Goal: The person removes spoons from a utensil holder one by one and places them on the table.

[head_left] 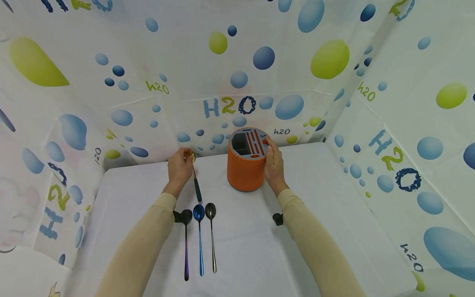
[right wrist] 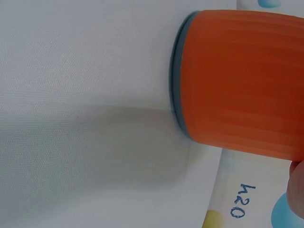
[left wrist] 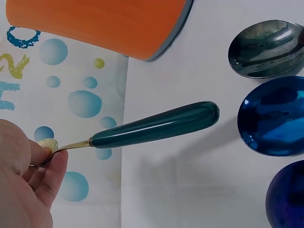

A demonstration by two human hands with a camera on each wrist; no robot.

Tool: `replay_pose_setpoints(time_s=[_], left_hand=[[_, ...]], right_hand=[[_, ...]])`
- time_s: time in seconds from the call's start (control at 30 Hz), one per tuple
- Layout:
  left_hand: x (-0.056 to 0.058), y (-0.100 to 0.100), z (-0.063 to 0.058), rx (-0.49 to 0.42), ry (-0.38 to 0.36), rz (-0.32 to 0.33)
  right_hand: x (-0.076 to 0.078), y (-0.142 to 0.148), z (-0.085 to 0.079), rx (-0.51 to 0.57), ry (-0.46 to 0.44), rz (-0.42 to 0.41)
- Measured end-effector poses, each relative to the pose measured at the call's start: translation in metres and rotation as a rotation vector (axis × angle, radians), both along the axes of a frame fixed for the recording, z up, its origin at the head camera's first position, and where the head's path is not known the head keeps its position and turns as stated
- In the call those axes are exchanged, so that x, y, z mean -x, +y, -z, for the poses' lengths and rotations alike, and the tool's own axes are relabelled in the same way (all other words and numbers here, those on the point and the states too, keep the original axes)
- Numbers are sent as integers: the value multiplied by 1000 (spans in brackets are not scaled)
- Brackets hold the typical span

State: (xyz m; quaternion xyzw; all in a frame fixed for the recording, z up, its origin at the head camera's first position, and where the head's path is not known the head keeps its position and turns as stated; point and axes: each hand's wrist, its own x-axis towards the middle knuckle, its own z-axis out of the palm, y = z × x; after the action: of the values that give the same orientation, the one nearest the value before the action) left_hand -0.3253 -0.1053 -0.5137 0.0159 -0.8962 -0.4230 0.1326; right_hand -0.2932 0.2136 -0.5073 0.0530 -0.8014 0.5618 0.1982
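Observation:
My left hand (head_left: pixel 180 167) pinches the gold bowl end of a small spoon (left wrist: pixel 156 126) between thumb and fingers. Its dark green handle points down toward the table in the head view. Most of the bowl is hidden by the fingertips. My right hand (head_left: pixel 274 165) holds the right side of an orange utensil holder (head_left: pixel 245 173), fingers near its top rim. That holder stands upright, with a grey slotted top and one large dark opening. In the right wrist view only a fingertip shows beside the orange wall (right wrist: pixel 242 85).
Three long spoons lie side by side on the white table (head_left: pixel 245 239): one with a purple handle (head_left: pixel 186 251), a blue spoon (head_left: pixel 201 243) and a dark gold spoon (head_left: pixel 212 243). A white sheet with bubbles (head_left: pixel 239 79) walls the back and sides.

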Motion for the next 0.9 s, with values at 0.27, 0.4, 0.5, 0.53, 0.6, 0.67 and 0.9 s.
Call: replay_pose_setpoints(time_s=[0.27, 0.4, 0.5, 0.53, 0.6, 0.67, 0.9], left_hand=[[-4, 5, -8, -26, 19, 20], [-4, 7, -11, -22, 46, 29], [-5, 8, -12, -20, 60, 33], [-5, 8, -12, -22, 63, 38], [-6, 9, -13, -27, 71, 47], [-8, 10, -15, -31, 81, 56], [-14, 14, -21, -45, 98, 78]], right_hand=[[0, -1, -1, -8, 2, 1], [1, -1, 0, -16, 9, 3], [1, 0, 1, -13, 13, -4], [1, 0, 1, -13, 17, -5], [2, 0, 1, -11, 22, -6], [2, 1, 2, -11, 28, -6], [3, 1, 2, -18, 38, -2]])
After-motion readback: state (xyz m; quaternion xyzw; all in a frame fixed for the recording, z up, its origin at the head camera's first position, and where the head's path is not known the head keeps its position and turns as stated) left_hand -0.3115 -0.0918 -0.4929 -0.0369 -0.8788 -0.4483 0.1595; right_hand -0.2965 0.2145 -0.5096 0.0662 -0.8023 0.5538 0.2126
